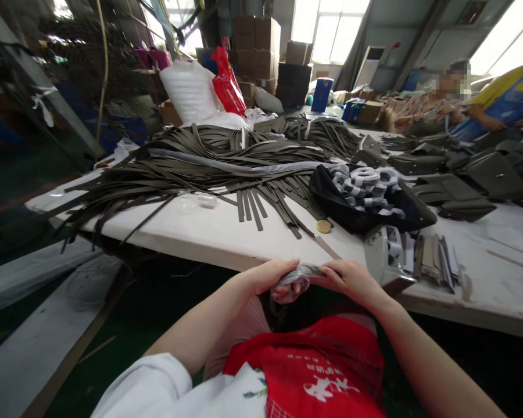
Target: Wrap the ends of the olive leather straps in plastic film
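Just off the table's front edge, my left hand [283, 281] and my right hand [342, 276] hold a plastic-wrapped strap [308, 270] between them. The strap curls round the fingers of my left hand. My right hand pinches the stretch on the other side. Ahead on the table lies a big heap of dark grey-brown straps [192, 168], with one long strap in a clear plastic sleeve [244, 169] across it. A black bag [331, 197] to the right holds several coiled, plastic-wrapped straps [366, 183].
A tape dispenser [381, 255] stands by the table's front edge beside a box of cards [436, 261]. A round yellow item [323, 226] lies near the strap ends. Dark bags [453, 194] cover the right side, where two people work. Cartons [257, 49] are stacked behind.
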A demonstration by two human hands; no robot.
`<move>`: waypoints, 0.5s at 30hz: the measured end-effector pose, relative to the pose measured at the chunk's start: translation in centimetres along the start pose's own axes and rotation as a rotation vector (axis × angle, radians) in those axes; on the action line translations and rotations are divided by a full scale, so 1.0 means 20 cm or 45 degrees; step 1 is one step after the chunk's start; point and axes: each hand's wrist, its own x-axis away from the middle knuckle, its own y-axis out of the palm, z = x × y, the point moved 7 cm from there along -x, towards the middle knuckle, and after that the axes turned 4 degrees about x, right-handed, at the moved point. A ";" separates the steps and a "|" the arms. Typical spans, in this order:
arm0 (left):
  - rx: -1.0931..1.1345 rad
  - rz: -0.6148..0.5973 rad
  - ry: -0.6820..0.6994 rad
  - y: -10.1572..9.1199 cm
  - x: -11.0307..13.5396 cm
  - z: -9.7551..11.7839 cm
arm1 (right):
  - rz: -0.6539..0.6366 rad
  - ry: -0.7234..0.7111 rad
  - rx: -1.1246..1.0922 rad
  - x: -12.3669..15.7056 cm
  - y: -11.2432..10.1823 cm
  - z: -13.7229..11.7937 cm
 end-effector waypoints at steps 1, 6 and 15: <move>0.166 -0.035 0.034 0.01 -0.01 0.00 | 0.040 0.027 -0.065 -0.01 0.04 0.00; 0.767 -0.007 0.411 0.05 -0.07 0.08 | 0.106 0.185 -1.111 -0.03 0.40 -0.13; 0.208 0.485 0.415 -0.17 -0.02 -0.05 | -0.048 0.061 -0.638 -0.01 0.22 -0.09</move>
